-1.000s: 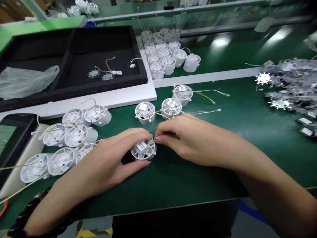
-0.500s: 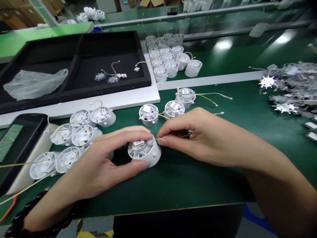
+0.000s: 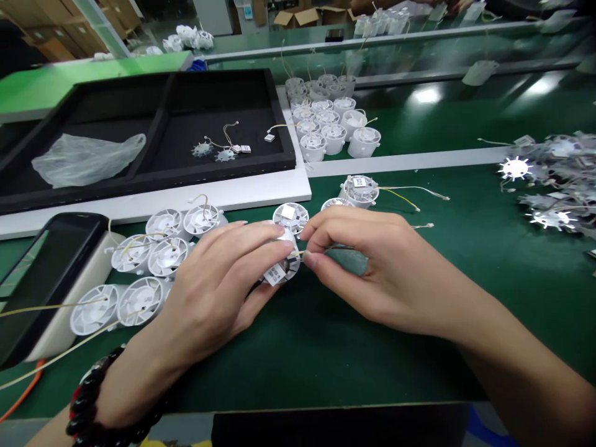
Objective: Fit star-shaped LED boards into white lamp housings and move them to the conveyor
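View: head camera
Place: above the table point(image 3: 354, 366) near edge
Facing: forward and down, at left hand point(image 3: 218, 285) and right hand point(image 3: 377, 267)
Range: close

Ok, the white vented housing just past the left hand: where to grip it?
Probably around its round outer wall with the fingers, coming from above on the far side. The white vented housing stands vanes up with a label on top, so that face is poor to hold, and the left hand, holding a second housing, crowds the near side.

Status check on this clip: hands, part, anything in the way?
Left hand grips white round housing. Right hand pinches thin wire at it. Another housing sits just beyond the left hand.
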Demonstrator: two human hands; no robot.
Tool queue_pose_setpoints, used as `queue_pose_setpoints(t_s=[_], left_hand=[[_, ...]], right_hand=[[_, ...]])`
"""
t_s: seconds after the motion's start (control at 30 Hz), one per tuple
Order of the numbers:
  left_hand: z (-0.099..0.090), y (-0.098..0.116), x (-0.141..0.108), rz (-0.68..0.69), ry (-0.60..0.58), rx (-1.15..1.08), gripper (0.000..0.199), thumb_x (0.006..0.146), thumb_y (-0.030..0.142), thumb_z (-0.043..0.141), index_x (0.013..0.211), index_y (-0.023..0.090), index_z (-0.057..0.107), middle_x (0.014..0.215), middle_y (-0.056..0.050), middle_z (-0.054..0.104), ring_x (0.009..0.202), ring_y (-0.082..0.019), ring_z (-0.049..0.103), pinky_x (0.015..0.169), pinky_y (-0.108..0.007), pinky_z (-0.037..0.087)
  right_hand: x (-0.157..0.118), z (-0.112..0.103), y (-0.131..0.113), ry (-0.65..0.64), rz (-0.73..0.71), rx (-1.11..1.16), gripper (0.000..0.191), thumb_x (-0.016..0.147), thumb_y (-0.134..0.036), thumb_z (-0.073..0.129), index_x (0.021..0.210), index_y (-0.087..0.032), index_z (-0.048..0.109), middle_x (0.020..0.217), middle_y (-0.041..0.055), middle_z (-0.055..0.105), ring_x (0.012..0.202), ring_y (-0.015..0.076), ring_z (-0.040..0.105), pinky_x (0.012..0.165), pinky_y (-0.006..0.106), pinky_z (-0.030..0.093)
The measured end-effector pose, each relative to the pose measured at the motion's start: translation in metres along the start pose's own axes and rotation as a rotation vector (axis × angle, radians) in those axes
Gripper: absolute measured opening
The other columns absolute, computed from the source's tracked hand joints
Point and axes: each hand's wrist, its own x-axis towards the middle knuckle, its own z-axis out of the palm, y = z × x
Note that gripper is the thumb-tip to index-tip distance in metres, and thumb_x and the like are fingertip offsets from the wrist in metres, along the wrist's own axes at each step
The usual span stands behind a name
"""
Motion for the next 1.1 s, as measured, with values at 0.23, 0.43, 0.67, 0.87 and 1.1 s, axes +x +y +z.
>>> queue_pose_setpoints(t_s=[0.23, 0.43, 0.67, 0.87, 1.1], left_hand=[[0.000, 0.001, 0.001, 0.106, 0.039, 0.026, 0.042, 0.104, 0.002, 0.063, 0.138, 0.026, 0.057, 0.141, -0.009, 0.073, 0.144, -0.024, 0.064, 0.125, -0.047, 0.052], [-0.001, 0.001, 0.000, 0.053, 0.018, -0.073, 0.041, 0.105, 0.007, 0.066, 0.140, 0.026, 0.058, 0.145, -0.011, 0.069, 0.141, -0.024, 0.065, 0.119, -0.042, 0.058], [-0.014, 0.010, 0.002, -0.159, -0.035, -0.281, 0.031, 0.112, 0.033, 0.068, 0.143, 0.029, 0.061, 0.146, -0.006, 0.071, 0.134, -0.021, 0.070, 0.115, -0.030, 0.060], [-0.009, 0.007, 0.001, -0.109, -0.157, -0.235, 0.029, 0.116, 0.040, 0.060, 0.141, 0.026, 0.064, 0.142, -0.007, 0.074, 0.128, -0.023, 0.074, 0.112, -0.030, 0.062], [-0.006, 0.006, 0.005, 0.077, -0.180, -0.004, 0.026, 0.118, 0.029, 0.049, 0.136, 0.018, 0.065, 0.140, -0.015, 0.071, 0.132, -0.031, 0.069, 0.118, -0.047, 0.056]], right_hand=[[0.004, 0.002, -0.004, 0.004, 0.201, 0.226, 0.022, 0.098, -0.018, 0.059, 0.080, -0.020, 0.072, 0.092, 0.0012, 0.081, 0.082, 0.0163, 0.071, 0.069, 0.028, 0.052], [0.003, 0.001, -0.006, 0.059, 0.128, 0.162, 0.023, 0.102, -0.020, 0.061, 0.080, -0.021, 0.069, 0.072, -0.0021, 0.071, 0.064, 0.0127, 0.060, 0.055, 0.024, 0.042], [-0.002, -0.003, 0.004, 0.083, -0.140, 0.003, 0.019, 0.106, -0.011, 0.062, 0.098, -0.018, 0.078, 0.089, 0.0001, 0.082, 0.077, 0.0140, 0.071, 0.072, 0.025, 0.049], [-0.001, -0.009, 0.008, -0.175, -0.181, -0.389, 0.021, 0.101, -0.010, 0.062, 0.089, -0.019, 0.078, 0.083, 0.0045, 0.078, 0.074, 0.0214, 0.070, 0.065, 0.033, 0.041], [-0.020, -0.015, 0.020, -0.176, -0.092, -0.776, 0.024, 0.089, -0.009, 0.063, 0.068, -0.021, 0.062, 0.062, 0.0047, 0.069, 0.047, 0.0229, 0.062, 0.051, 0.034, 0.027]])
